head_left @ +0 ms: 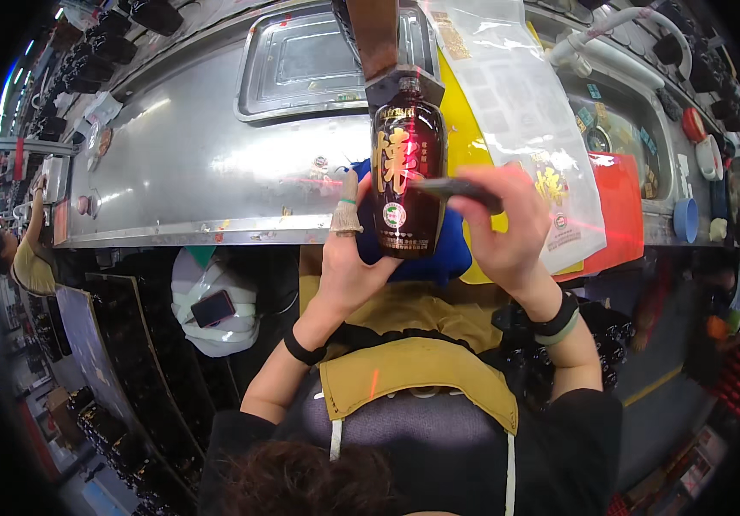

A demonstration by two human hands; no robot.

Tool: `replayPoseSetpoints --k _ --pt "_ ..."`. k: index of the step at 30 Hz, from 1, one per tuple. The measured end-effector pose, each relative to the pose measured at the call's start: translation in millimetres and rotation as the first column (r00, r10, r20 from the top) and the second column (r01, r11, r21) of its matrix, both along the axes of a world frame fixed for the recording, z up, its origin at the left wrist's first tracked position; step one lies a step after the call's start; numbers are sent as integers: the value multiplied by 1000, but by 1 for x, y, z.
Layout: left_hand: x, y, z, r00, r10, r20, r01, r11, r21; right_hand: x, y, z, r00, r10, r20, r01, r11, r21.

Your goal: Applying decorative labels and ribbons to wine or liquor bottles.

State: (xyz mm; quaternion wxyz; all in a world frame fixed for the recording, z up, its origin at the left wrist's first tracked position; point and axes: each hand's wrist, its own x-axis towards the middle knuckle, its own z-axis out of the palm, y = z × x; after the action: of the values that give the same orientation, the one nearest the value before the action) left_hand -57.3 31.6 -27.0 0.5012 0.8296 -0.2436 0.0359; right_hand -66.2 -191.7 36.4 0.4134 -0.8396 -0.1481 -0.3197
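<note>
A long steel workbench (pixel 181 163) is seen across the upper half of the frame, with a shallow metal tray (pixel 301 64) set on it at upper centre. A clear plastic sheet (pixel 525 112) printed with gold and red marks is laid over a yellow board (pixel 465 129) and a red board (pixel 619 206) at upper right.

At the centre of the frame a dark brown glass bottle (pixel 406 185) is held upright, its long axis running top to bottom, its neck pointed toward the upper edge and capped by a brown box-shaped top (pixel 379 43). Gold lettering is carried on its front, and a small round white-and-green label (pixel 394 215) is placed near its base.

The bottle is gripped from the left by the left hand (pixel 344 267), fingers closed around its lower body, one finger wrapped in a pale cot. A slim dark tool (pixel 456 187) is pinched in the right hand (pixel 508 232) and laid sideways against the bottle's middle.
</note>
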Motion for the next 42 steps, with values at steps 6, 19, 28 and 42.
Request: replayPoseSetpoints --k 6,19,28,42 --pt "9 -14 15 997 2 82 -3 1000 15 15 30 -12 952 -162 -259 224 946 232" --pt "24 -19 73 958 -174 229 38 865 500 26 -6 -20 886 -226 -405 380 855 353" --pt "39 -24 69 930 -167 328 -56 816 575 28 0 -28 907 -172 -384 333 852 405" --pt "85 -7 43 990 -139 13 134 973 186 49 -20 15 930 -142 -338 221 954 205"
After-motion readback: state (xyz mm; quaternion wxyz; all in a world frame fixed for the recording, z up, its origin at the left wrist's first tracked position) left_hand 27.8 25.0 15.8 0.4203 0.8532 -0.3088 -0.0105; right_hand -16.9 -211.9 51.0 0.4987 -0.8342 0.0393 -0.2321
